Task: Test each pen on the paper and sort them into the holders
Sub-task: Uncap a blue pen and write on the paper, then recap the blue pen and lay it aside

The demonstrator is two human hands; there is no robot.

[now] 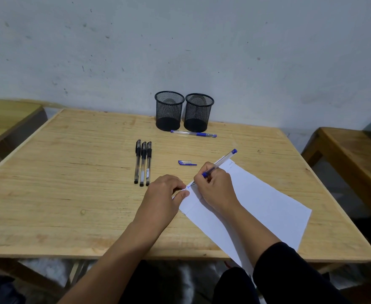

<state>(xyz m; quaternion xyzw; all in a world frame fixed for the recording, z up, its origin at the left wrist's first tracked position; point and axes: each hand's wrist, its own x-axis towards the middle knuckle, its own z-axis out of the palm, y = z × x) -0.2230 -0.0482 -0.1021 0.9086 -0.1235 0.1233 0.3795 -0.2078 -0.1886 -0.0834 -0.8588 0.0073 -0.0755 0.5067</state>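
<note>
My right hand (216, 186) grips an uncapped blue pen (223, 160) with its tip on the top left corner of the white paper (263, 205), where blue marks show. My left hand (166, 191) rests on the paper's left edge, thumb and fingertips pressing it down. The pen's blue cap (186, 163) lies on the table just beyond the hands. Three capped black pens (143, 163) lie side by side to the left. Another capped blue pen (193, 134) lies in front of two black mesh holders (169, 110), (198, 113) at the table's far edge.
The wooden table (70, 183) stands against a pale wall. Another wooden table edge (355, 154) stands to the right and one (4, 119) to the left. The paper overhangs the near table edge.
</note>
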